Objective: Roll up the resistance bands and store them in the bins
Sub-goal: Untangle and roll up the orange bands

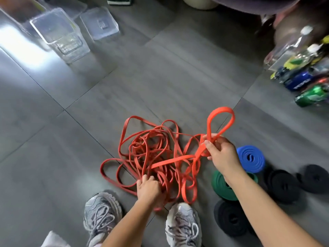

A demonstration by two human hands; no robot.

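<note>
A tangled heap of orange resistance bands [151, 154] lies on the grey tile floor just ahead of my shoes. My right hand [220, 152] pinches one orange band and holds a loop of it [220, 120] lifted above the heap. Low in the pile, my left hand [147, 188] grips some strands with curled fingers. Rolled bands sit to the right: a blue roll [251, 158], a green roll [222, 186] partly behind my right forearm, and three black rolls [229, 218] [283, 186] [315, 177]. Clear plastic bins [60, 36] [99, 24] stand at the far left.
My two grey sneakers [102, 216] [183, 227] stand at the bottom edge. Bottles and cans [302, 75] lie in a cluster at the right. A dark rounded object [293, 24] and a pale container [199, 2] sit at the top.
</note>
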